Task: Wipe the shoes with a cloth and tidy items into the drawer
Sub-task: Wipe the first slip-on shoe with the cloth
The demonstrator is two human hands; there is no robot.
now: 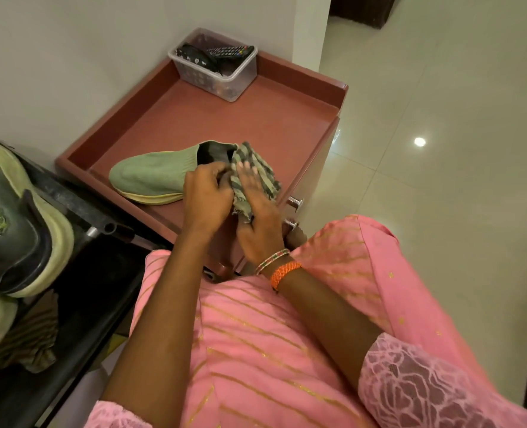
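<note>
A light green knit slip-on shoe (151, 176) lies on its side on the reddish-brown cabinet top (256, 118), toe pointing left. My left hand (206, 193) grips the shoe at its heel opening. A green-and-grey striped cloth (256, 168) is bunched against the heel, and my right hand (256, 208) lies flat on it with fingers straight, pressing it to the shoe. Two metal drawer knobs (296, 202) show on the cabinet front just right of my right hand; the drawers look closed.
A clear plastic box (216, 69) with remote controls stands at the cabinet's back corner by the wall. At left a black shoe rack (71, 193) carries a dark sneaker with pale soles (18, 230) and a folded cloth below. Glossy tiled floor stretches to the right.
</note>
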